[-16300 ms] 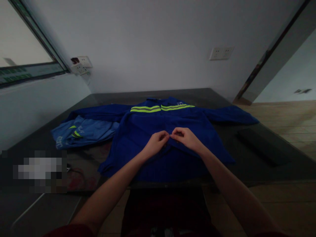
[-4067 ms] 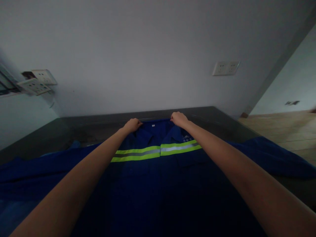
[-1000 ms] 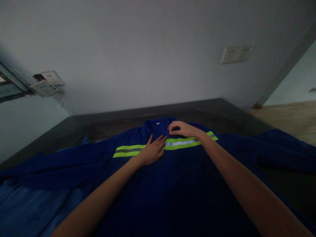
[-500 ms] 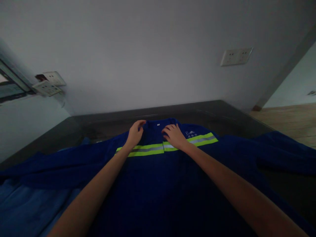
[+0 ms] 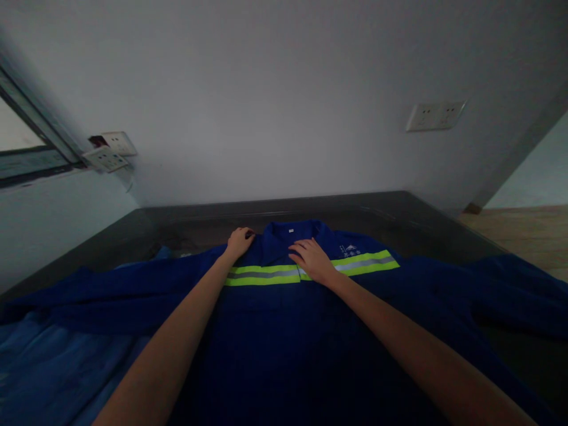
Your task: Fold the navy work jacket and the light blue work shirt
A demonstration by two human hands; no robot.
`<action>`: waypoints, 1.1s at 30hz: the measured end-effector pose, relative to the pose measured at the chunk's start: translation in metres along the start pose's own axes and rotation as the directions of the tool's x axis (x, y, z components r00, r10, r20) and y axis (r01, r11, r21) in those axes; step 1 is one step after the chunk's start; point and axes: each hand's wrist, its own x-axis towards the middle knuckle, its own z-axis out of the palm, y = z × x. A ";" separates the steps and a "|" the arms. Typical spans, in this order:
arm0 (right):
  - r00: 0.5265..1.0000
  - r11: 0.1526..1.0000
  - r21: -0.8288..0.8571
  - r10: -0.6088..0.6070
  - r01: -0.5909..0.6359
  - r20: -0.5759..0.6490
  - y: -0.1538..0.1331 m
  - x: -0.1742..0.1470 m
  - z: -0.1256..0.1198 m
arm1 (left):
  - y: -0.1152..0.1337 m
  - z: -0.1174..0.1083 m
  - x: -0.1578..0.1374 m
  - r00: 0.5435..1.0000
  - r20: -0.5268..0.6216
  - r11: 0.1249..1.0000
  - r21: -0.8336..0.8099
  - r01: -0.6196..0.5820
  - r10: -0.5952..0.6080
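"Work jacket (image 5: pixel 288 343), dark blue. Where does it lie?"

"Front up on the dark tabletop (image 5: pixel 213 218), collar (image 5: pixel 270 245) towards the wall (image 5: pixel 266 118), sleeves (image 5: pixel 128 290) out to either side. Probably set so to keep the whole front flat and within reach."

"Left hand (image 5: pixel 241 242)?"

"Just beside the collar, near the shoulder seam. Grip half curled, fingers bent inward. Cannot tell whether cloth is pinched beneath."

"Right hand (image 5: pixel 310 259)?"

"On the upper chest, covering part of the reflective band (image 5: pixel 261 274) near where its two halves meet. Grip loose, fingers parted and slightly bent. No fold seen caught."

"Why those spots?"

"Judgement only: one hand either side of the neck opening would even up the collar, and the right one's light touch would settle the front edges without dragging them."

"Anything about it?"

"Paler blue garment (image 5: pixel 53 361) at lower left, a jacket sleeve lying across it. Neck label (image 5: pixel 291 230) shows inside the collar. White chest print (image 5: pixel 350 251) clear of the fingers, too small to read."
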 end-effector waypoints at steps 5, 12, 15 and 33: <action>0.999 0.996 0.081 0.028 -0.025 -0.034 -0.012 0.027 -0.009 | -0.010 -0.002 -0.002 1.000 -0.021 1.000 -0.011 0.010 -0.011; 0.902 0.896 0.112 0.430 -0.431 0.032 -0.044 0.112 0.018 | -0.014 -0.003 -0.004 0.999 -0.027 0.998 -0.057 -0.036 0.035; 0.857 0.847 0.131 0.514 -0.515 0.039 -0.046 0.130 0.042 | -0.018 -0.004 -0.005 0.999 -0.037 0.997 -0.061 -0.035 0.033; 0.913 0.853 0.406 0.396 -0.327 -0.095 -0.011 0.138 0.075 | 0.009 -0.027 -0.019 0.979 -0.200 0.983 0.170 0.065 -0.030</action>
